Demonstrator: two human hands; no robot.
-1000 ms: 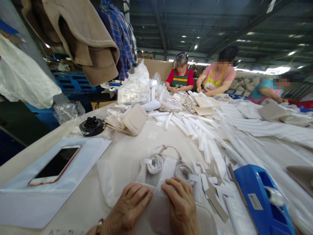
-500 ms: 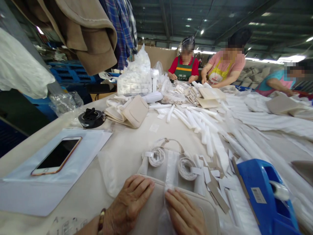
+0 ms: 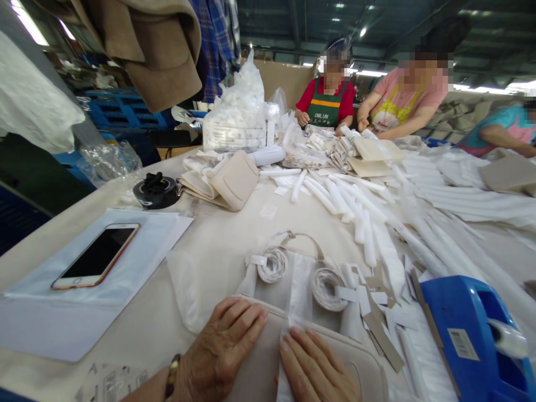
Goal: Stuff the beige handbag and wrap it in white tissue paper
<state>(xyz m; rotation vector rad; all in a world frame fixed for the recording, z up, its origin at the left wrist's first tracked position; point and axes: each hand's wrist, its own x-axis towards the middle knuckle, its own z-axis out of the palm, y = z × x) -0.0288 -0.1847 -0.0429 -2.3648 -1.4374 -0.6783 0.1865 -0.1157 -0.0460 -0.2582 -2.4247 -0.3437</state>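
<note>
So the beige bag (image 3: 262,360) lay at the near side of the table (image 3: 221,243), its far edge under the left hand (image 3: 224,346), fingers loosely bent and side by side; couldn't tell if they pinched it. Right hand (image 3: 314,363) lay flat, fingers nearly straight, on the white strip (image 3: 299,285), nothing clasped. Decent bare room beyond and to the left, but card scraps (image 3: 383,338) crowded the right. Blue dispenser (image 3: 446,304) held a clear roll (image 3: 508,339); the plastic sack (image 3: 237,120) way back was stuffed with whitish bits.
</note>
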